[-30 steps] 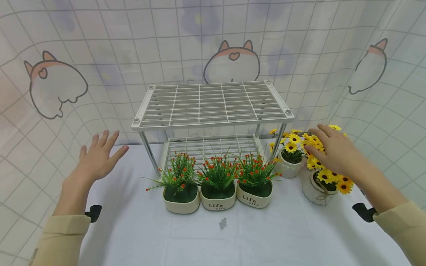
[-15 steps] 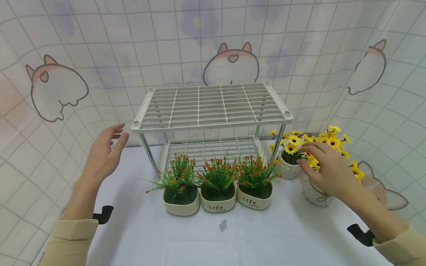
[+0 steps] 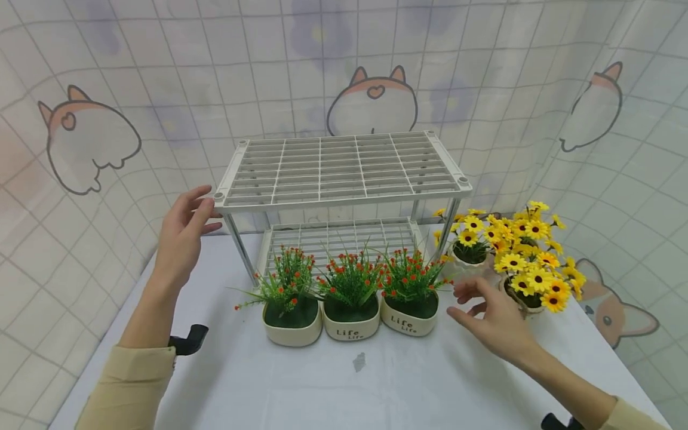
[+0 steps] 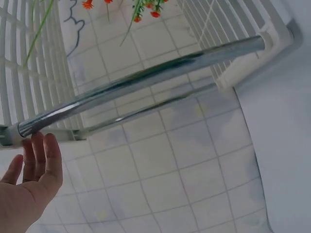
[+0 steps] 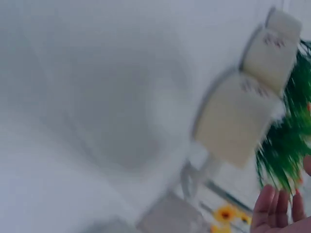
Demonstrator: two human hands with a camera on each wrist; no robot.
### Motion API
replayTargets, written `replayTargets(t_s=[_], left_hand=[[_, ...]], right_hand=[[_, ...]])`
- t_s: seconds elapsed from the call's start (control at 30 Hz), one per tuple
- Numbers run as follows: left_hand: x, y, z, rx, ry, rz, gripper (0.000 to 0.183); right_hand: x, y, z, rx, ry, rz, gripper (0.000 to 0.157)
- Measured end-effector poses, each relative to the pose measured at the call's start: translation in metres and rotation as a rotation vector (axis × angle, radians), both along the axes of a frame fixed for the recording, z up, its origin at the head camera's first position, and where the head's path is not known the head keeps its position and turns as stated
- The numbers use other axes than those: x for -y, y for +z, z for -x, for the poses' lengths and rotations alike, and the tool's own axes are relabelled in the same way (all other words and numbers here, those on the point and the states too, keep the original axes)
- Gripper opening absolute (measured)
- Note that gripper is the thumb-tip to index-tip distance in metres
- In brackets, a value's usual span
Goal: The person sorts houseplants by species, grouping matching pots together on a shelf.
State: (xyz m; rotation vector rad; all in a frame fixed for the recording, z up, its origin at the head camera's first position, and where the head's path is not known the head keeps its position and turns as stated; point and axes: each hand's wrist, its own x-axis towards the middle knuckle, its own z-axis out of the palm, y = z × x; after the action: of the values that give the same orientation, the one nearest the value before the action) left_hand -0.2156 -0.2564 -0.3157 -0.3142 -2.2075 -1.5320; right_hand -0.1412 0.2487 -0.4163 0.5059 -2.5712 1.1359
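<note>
A white two-tier wire shelf [image 3: 344, 202] with silver posts [image 3: 240, 248] stands on the table. My left hand [image 3: 183, 233] is at its upper front left corner, fingertips against the corner by the post and thumb apart. Before the shelf three cream pots stand side by side: a left pot [image 3: 292, 336], a middle pot [image 3: 352, 330] and a right pot [image 3: 411, 324], each with green leaves and small red flowers. My right hand [image 3: 497, 325] hovers just right of the right pot, fingers loosely bent, holding nothing. The right wrist view is blurred.
Right of the shelf stand a small white pot [image 3: 464, 272] and a second plant with yellow flowers [image 3: 537, 278], its pot partly behind the right hand. A curtain [image 3: 290, 89] with a grid print hangs behind and at both sides. A grey patch [image 3: 359, 361] marks the white tablecloth.
My left hand has moved right to the shelf's corner. My right hand has come down and left from over the yellow flowers to beside the right pot. Shelf and pots stay put.
</note>
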Motion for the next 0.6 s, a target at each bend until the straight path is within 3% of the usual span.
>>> replayTargets(t_s=[0.1, 0.23, 0.33, 0.6], left_hand=[[-0.004, 0.003, 0.001, 0.015, -0.045, -0.094, 0.048], [-0.008, 0.005, 0.001, 0.071, -0.087, -0.258, 0.047], [-0.011, 0.006, 0.002, 0.11, -0.097, -0.342, 0.051], [-0.015, 0.008, 0.003, 0.15, -0.064, -0.336, 0.052]], right_hand=[[0.01, -0.018, -0.002, 0.216, -0.043, 0.095, 0.055], [0.02, -0.032, 0.001, 0.378, -0.068, 0.16, 0.081], [0.025, -0.036, 0.008, 0.438, -0.075, 0.207, 0.094], [0.036, -0.046, 0.016, 0.526, -0.028, 0.319, 0.1]])
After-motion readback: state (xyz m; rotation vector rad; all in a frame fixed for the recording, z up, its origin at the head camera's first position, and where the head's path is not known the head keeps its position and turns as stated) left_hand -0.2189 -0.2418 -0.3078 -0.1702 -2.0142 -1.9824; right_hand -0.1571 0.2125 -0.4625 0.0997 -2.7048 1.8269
